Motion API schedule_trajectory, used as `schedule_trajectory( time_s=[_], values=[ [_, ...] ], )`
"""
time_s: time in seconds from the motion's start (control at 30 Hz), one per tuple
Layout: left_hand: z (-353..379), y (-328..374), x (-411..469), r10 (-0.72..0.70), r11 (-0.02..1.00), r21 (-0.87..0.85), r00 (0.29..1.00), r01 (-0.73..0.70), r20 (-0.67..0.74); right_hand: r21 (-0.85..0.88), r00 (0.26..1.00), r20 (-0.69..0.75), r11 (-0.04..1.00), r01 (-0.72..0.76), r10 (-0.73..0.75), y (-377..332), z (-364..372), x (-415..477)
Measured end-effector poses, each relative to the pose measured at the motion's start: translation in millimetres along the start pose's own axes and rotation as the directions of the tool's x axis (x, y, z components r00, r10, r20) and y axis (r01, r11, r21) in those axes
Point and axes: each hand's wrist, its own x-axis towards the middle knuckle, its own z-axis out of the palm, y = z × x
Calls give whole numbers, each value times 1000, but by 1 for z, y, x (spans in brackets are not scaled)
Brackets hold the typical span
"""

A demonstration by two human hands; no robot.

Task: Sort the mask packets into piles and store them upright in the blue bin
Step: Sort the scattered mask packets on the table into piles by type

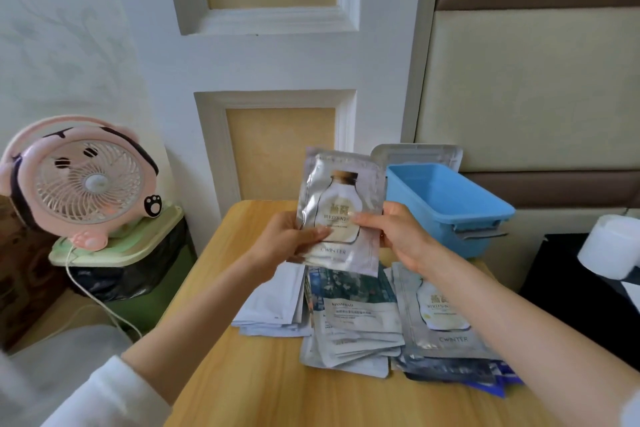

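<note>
Right now the wooden table (pixel 263 388) carries the blue bin (pixel 450 204) at its far right corner. Off to the left sits a pink fan (pixel 83 180). Mask packets lie in three piles near the bin: a white pile (pixel 273 302) left, a blue-green pile (pixel 353 322) in the middle, a silver pile (pixel 440 319) right. Above them a silver bottle-print packet (pixel 341 204) is held upright, the left hand (pixel 287 239) pinching its left edge, the right hand (pixel 398 236) its right.

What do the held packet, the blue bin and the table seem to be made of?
The packet looks like glossy foil-laminated film: silvery glints, creases. The bin is probably moulded plastic: smooth, uniform blue, rounded rim. The table is wood or wood-look laminate: pale grain lines.
</note>
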Motion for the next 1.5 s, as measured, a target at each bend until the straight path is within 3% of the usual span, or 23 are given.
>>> schedule_trajectory(
  time_s=[0.17, 0.33, 0.4, 0.5, 0.57, 0.63, 0.7, 0.73, 0.93, 1.07, 1.2, 1.3, 1.5],
  values=[
    [11, 20, -9, 118, 991, 76, 990, -111, -84, 29, 1000, 22, 999, 16, -17, -14, -8, -3],
    [16, 8, -4, 58, 995, 68, 990, -68, 128, 6, 996, -40, 997, 79, -79, -22, -42, -20],
    [17, 0, -2, 45, 997, 52, 989, -53, 144, 48, 993, -81, 994, 95, -91, -24, -71, -32],
    [17, -15, 0, 44, 992, 113, 996, -53, 83, 62, 998, -40, 997, -45, 48, -9, -110, -53],
    [23, -24, 2, 56, 982, 177, 997, -65, 56, -178, 978, -90, 963, -202, 189, 19, -119, -67],
    [32, -33, 3, 114, 951, 282, 992, -124, 49, -542, 945, -230, 775, -323, 232, 51, -123, -74],
    [40, -39, 4, 186, 869, 450, 978, -207, 91, -702, 925, -325, 605, -376, 199, 70, -127, -75],
    [45, -42, 4, 204, 829, 506, 971, -239, 124, -722, 924, -339, 580, -377, 179, 70, -128, -75],
    [81, -49, -4, 252, 645, 590, 863, -487, 437, -677, 915, -359, 623, -392, 185, 58, -122, -75],
    [104, -53, -6, 89, 453, 705, 814, -546, 574, -574, 899, -328, 695, -433, 289, 52, -123, -74],
    [103, -67, -5, -196, 227, 856, 839, -464, 507, -428, 853, -336, 742, -515, 399, 44, -126, -75],
    [93, -78, -6, -150, 99, 866, 853, -490, 500, -414, 846, -310, 739, -531, 434, 46, -129, -74],
    [82, -76, -10, -177, 15, 842, 827, -540, 534, -472, 868, -351, 733, -489, 352, 58, -134, -67]
  ],
)
